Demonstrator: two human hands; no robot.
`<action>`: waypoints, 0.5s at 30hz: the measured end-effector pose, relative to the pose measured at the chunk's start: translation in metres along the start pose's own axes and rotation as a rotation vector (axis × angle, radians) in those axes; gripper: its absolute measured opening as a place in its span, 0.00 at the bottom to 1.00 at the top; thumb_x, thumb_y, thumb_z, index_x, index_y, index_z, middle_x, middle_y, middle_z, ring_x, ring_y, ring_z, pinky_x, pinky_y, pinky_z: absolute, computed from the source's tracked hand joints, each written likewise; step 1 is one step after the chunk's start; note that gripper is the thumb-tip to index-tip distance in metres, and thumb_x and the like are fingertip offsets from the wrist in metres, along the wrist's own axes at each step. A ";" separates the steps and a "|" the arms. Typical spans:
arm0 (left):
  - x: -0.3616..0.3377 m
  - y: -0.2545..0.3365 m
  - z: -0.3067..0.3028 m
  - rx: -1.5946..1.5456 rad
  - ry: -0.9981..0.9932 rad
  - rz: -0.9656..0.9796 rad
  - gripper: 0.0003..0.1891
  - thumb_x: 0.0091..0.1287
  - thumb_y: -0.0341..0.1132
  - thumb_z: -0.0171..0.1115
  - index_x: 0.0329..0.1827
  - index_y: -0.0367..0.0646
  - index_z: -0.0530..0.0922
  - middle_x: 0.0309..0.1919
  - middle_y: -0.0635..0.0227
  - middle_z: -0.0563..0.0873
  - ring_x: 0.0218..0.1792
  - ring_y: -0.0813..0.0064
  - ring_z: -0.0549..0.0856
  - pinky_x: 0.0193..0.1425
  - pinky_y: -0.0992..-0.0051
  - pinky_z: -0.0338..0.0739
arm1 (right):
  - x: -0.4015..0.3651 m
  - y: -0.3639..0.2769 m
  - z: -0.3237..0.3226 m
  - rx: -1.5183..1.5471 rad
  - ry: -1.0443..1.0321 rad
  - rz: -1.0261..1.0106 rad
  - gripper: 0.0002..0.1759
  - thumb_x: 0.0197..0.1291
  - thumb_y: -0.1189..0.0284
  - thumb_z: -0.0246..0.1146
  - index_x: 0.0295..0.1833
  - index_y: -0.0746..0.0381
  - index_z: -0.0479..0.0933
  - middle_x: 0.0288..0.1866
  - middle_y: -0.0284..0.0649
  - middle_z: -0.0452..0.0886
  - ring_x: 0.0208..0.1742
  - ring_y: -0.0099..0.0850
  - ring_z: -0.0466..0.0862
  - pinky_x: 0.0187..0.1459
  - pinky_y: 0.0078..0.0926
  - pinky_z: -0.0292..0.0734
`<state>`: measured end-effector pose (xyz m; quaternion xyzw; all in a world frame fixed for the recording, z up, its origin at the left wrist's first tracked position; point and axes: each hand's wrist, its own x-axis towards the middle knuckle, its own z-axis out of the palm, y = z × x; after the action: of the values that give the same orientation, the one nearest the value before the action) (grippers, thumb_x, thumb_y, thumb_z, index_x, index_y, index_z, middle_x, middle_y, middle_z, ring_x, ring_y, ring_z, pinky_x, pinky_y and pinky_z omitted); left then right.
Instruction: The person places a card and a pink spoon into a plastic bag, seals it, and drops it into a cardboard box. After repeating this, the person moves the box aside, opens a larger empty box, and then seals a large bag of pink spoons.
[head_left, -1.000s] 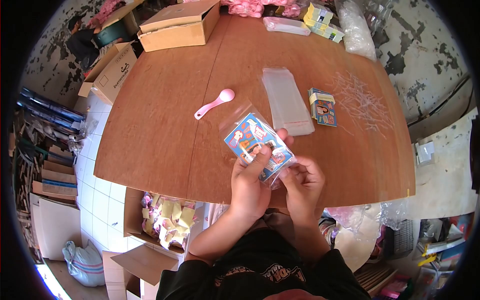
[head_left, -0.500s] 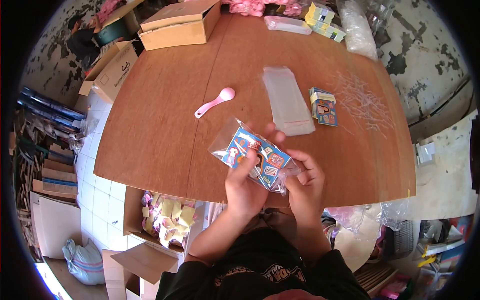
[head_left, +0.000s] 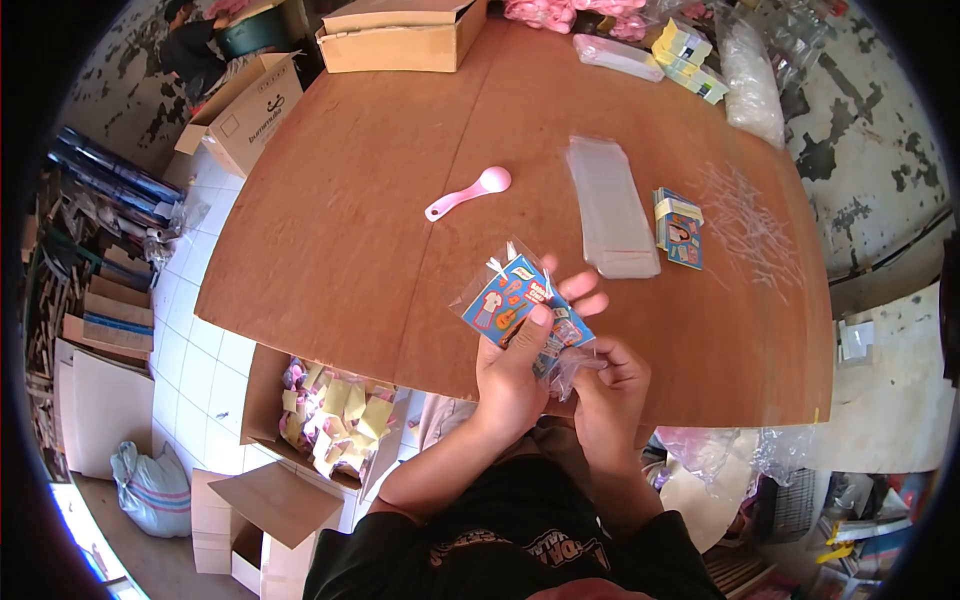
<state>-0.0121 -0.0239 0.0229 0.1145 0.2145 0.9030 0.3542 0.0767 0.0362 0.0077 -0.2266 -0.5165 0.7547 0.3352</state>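
A clear plastic bag with a blue printed card inside is held over the table's near part. My left hand grips it from below, thumb across its front, other fingers behind. My right hand pinches the bag's gathered plastic end at the lower right. Beyond them lie a pink spoon, a stack of clear plastic sleeves and a banded stack of blue cards. Thin clear strips are scattered to the right.
The brown table bears a cardboard box and yellow packs at its far edge. Below its near edge stands a carton of wrapped items. Another person is at the far left.
The bagged card has turned more upright in my left hand. My right hand has closed more on the gathered plastic. The view has shifted, so the table items appear further right.
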 end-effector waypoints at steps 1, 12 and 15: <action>-0.001 0.000 -0.002 0.004 -0.023 -0.009 0.26 0.74 0.35 0.53 0.73 0.40 0.59 0.61 0.50 0.77 0.60 0.57 0.81 0.59 0.59 0.79 | 0.000 0.000 0.002 -0.002 0.000 0.002 0.10 0.58 0.86 0.61 0.47 0.73 0.76 0.39 0.40 0.84 0.38 0.20 0.84 0.39 0.18 0.81; 0.000 0.035 -0.038 -0.240 -0.005 -0.035 0.23 0.74 0.32 0.51 0.71 0.42 0.63 0.59 0.54 0.81 0.60 0.58 0.81 0.62 0.58 0.77 | 0.030 -0.023 0.035 -0.967 -0.298 -0.967 0.20 0.47 0.78 0.72 0.49 0.61 0.81 0.51 0.45 0.80 0.52 0.42 0.81 0.51 0.42 0.78; 0.003 0.065 -0.057 -0.420 -0.035 -0.007 0.21 0.73 0.32 0.52 0.67 0.42 0.65 0.52 0.58 0.82 0.55 0.59 0.82 0.63 0.58 0.76 | 0.041 -0.032 0.034 -1.088 -0.592 -1.205 0.16 0.45 0.74 0.73 0.44 0.57 0.85 0.52 0.42 0.80 0.54 0.42 0.80 0.56 0.45 0.76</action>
<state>-0.0730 -0.0821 0.0036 0.0533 0.0157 0.9246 0.3769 0.0341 0.0531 0.0505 0.1628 -0.9043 0.1240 0.3746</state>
